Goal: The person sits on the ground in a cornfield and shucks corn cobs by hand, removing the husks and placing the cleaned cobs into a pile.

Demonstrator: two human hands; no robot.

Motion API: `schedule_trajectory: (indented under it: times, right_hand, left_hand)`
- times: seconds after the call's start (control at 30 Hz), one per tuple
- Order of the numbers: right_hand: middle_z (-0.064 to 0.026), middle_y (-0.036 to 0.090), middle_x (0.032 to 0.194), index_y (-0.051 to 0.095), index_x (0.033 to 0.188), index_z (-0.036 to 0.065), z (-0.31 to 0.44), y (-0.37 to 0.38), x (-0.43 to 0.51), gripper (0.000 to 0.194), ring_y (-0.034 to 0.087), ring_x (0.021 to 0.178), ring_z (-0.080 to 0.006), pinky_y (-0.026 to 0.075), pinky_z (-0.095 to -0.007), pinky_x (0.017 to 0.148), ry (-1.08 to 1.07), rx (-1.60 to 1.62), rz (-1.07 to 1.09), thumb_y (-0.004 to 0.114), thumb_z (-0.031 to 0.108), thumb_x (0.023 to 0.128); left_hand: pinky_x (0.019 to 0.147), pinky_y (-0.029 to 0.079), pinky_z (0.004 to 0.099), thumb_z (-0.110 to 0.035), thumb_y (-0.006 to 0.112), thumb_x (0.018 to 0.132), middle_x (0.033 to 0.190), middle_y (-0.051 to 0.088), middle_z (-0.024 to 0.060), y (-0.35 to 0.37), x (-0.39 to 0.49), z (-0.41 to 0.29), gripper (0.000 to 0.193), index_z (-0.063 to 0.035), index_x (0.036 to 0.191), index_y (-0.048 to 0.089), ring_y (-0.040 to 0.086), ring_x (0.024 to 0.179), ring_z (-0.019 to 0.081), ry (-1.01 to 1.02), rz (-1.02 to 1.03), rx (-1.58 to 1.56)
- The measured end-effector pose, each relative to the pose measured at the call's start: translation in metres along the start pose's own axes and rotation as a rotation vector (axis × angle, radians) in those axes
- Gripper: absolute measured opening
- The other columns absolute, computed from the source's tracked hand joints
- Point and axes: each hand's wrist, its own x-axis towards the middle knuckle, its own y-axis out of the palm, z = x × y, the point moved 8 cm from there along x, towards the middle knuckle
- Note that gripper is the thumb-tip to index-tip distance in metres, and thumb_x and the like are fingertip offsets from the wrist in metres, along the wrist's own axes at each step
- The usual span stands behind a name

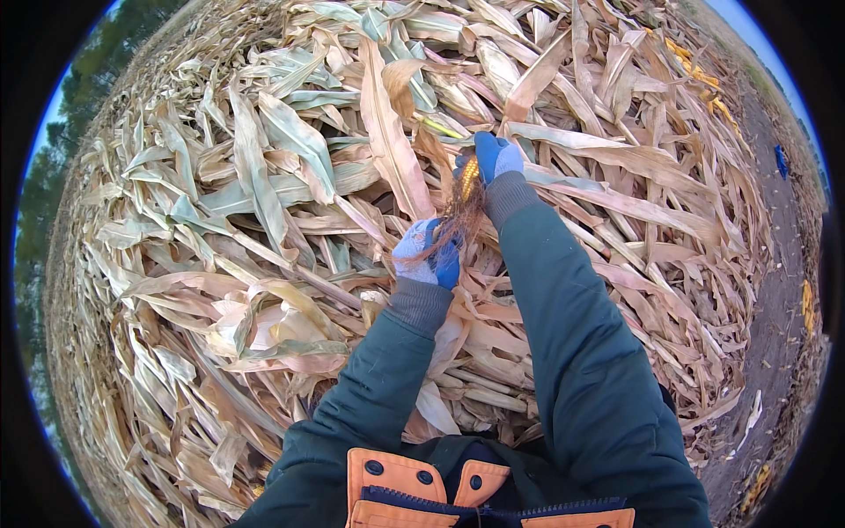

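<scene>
An ear of corn (470, 178) with yellow kernels showing stands out between my two gloved hands, brown silk (455, 221) hanging from it. My right hand (496, 157), in a blue and pale glove, grips the ear at its far part, beside the kernels. Nearer to me, my left hand (429, 254) is closed around the near end, where silk and husk cover it; its fingers are partly hidden. Dry corn husks and leaves (396, 138) lie around and beneath both hands.
Dry corn stalks (297, 270) are heaped all around. Husked yellow ears lie at the upper right (693, 66) and far right (807, 307). A bare dirt strip (779, 244) runs down the right, with a blue item (781, 162) on it. Trees stand at the left rim.
</scene>
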Motion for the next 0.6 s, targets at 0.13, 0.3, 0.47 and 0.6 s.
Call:
schedule_trajectory:
  times: [0.13,0.3,0.47,0.6]
  right_hand:
    - [-0.0297,0.075,0.115,0.073,0.12,-0.01,-0.021,0.04,0.011,0.064,0.074,0.105,-0.0406,0.054,-0.0455,0.097,0.103,0.426,0.139,0.06,0.048,0.095]
    - [-0.0323,0.073,0.12,0.072,0.122,-0.008,-0.034,0.071,0.045,0.063,0.071,0.112,-0.0458,0.053,-0.0471,0.099,-0.093,-0.13,0.065,0.059,0.048,0.095]
    - [-0.0275,0.074,0.123,0.07,0.129,-0.005,-0.057,0.091,0.044,0.066,0.072,0.107,-0.034,0.053,-0.0417,0.096,0.084,0.349,0.24,0.056,0.053,0.102]
    - [-0.0203,0.077,0.108,0.073,0.123,-0.001,-0.046,0.085,-0.05,0.059,0.072,0.098,-0.0289,0.054,-0.0391,0.092,-0.08,0.428,0.297,0.054,0.053,0.108]
  left_hand:
    - [0.082,0.058,0.0345,-0.001,0.06,0.097,0.099,0.073,0.0112,-0.033,-0.048,-0.027,0.017,0.0006,0.108,0.073,0.073,0.09,0.0254,-0.011,0.0,-0.27]
    - [0.084,0.061,0.0398,-0.008,0.073,0.086,0.097,0.074,0.0161,-0.077,-0.12,-0.082,0.013,-0.0026,0.098,0.075,0.074,0.091,0.0346,0.234,0.082,0.36]
    - [0.086,0.059,0.0407,-0.017,0.074,0.09,0.097,0.074,0.0168,-0.079,-0.144,-0.061,0.017,-0.0026,0.099,0.076,0.073,0.092,0.0338,0.156,0.379,0.324]
    - [0.103,0.053,0.0398,-0.031,0.072,0.101,0.132,0.066,0.0255,-0.1,-0.024,-0.061,0.075,0.0012,0.159,0.038,0.068,0.117,0.032,-0.231,0.33,-0.187]
